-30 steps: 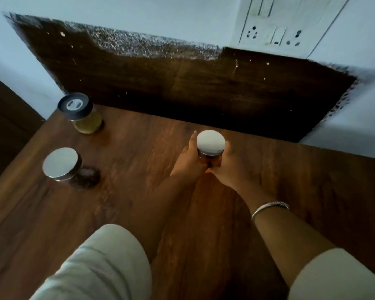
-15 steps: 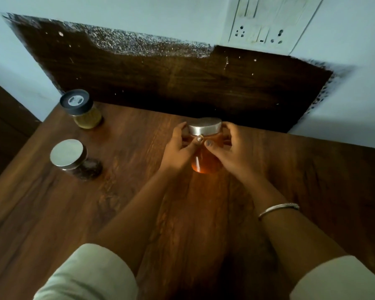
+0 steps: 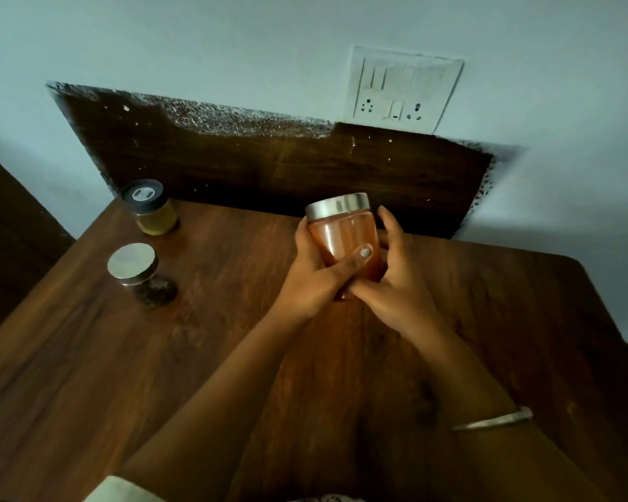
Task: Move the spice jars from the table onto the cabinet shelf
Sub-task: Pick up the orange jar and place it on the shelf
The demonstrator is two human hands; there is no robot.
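Note:
An orange spice jar (image 3: pixel 343 235) with a silver lid is held a little above the wooden table (image 3: pixel 203 356), tilted back toward me. My left hand (image 3: pixel 312 280) wraps its left side, thumb across the glass. My right hand (image 3: pixel 396 284) cups its right side and base. On the table's left stand two more jars: a yellow-filled jar (image 3: pixel 152 209) with a black lid near the back, and a dark-filled jar (image 3: pixel 141 275) with a silver lid nearer me. No cabinet shelf is in view.
A dark wooden backboard (image 3: pixel 276 168) rises behind the table against a pale wall. A white switch and socket plate (image 3: pixel 401 90) sits above it. Dark wooden furniture (image 3: pixel 4 226) stands at the far left. A metal bangle (image 3: pixel 493 420) circles my right wrist.
Both hands lifted the orange jar off the table and slid down from its lid to its body. The camera tilted up, showing more wall.

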